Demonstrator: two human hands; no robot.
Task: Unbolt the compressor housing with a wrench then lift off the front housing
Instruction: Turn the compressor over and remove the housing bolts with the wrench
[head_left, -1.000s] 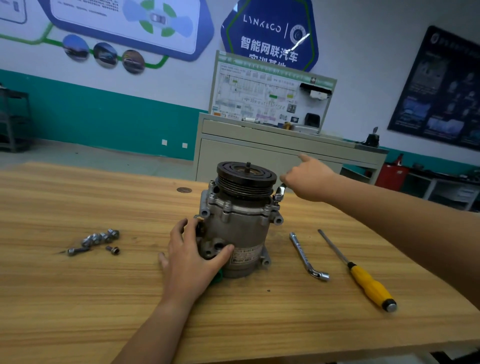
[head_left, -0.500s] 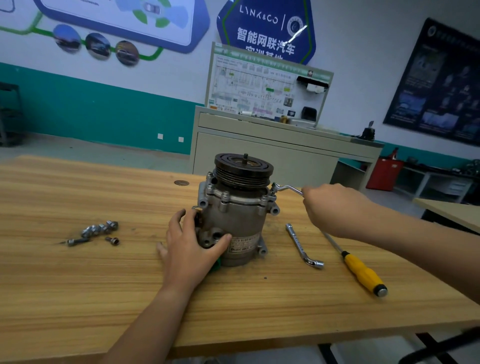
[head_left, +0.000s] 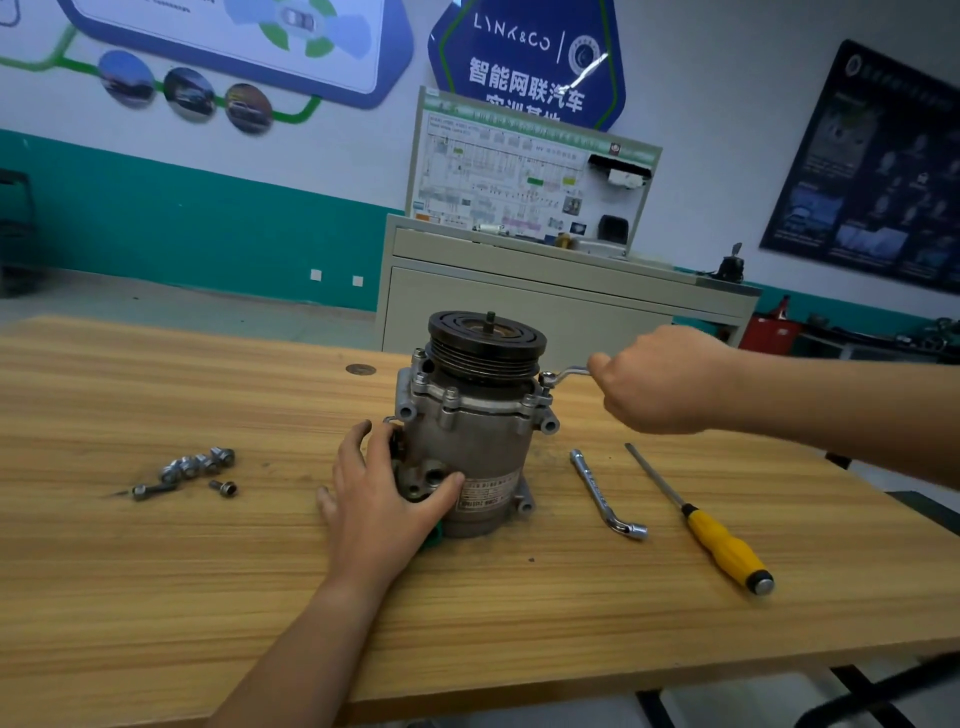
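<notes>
Evidently the unbolting step is in hand; the front housing (head_left: 470, 400) is not yet lifted. The compressor (head_left: 483, 467) is stood upright near the middle of the wooden table (head_left: 156, 597), pulley (head_left: 485, 340) uppermost. Its lower body is braced by the left hand (head_left: 384, 493), whose fingers are spread flat against the near-left casing; nothing is gripped in it. A bent wrench (head_left: 566, 372) is held in the right hand (head_left: 660, 382), fingers curled round its handle, and the socket end is seated on a bolt (head_left: 545, 379) at the right edge of the front housing. That hand is thus placed to the right of the compressor, level with the front housing and apart from the casing. Several bolt heads are seen around the housing's rim, so more turning is judged necessary before any lifting. Next, a steady swing of the handle is called for, with the body pinned against twisting. Loose bolts (head_left: 192, 467) are gathered well to the left; a second wrench (head_left: 605, 493) and a yellow-handled screwdriver (head_left: 711, 530) are laid to the right.
</notes>
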